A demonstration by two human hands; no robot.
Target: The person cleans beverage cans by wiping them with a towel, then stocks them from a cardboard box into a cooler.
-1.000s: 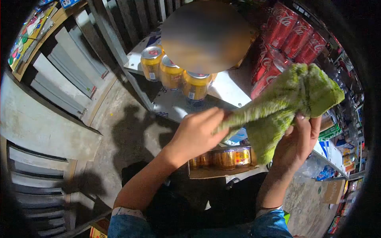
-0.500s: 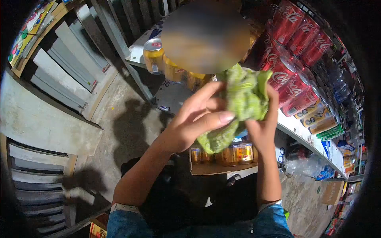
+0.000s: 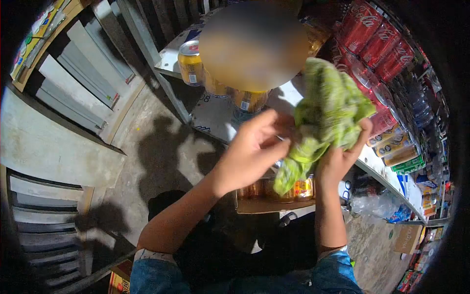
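Note:
A crumpled green-and-white cloth [image 3: 329,105] is held up in front of me, blurred by motion. My right hand [image 3: 338,159] is closed around its lower right side, with the thumb in front. My left hand [image 3: 252,149] is at the cloth's left edge, fingers curled and thumb bent inward, pinching it there; the fingertips are partly hidden. Behind the cloth, yellow cans [image 3: 190,63] stand on a white shelf [image 3: 208,115]. Below my hands, a cardboard tray [image 3: 264,208] holds several gold-coloured cans [image 3: 303,188].
Stacked red cola cans [image 3: 362,24] fill the right side of the shelf, with orange cans [image 3: 391,139] and a green can [image 3: 409,164] nearer me. Clear plastic [image 3: 369,206] lies beneath. White wooden slats [image 3: 73,83] line the left. A blurred patch covers the top middle.
The cloth has moved up and to the right, spreading taller. My right hand has shifted right with it. My left hand has moved slightly right and lower, to the cloth's edge.

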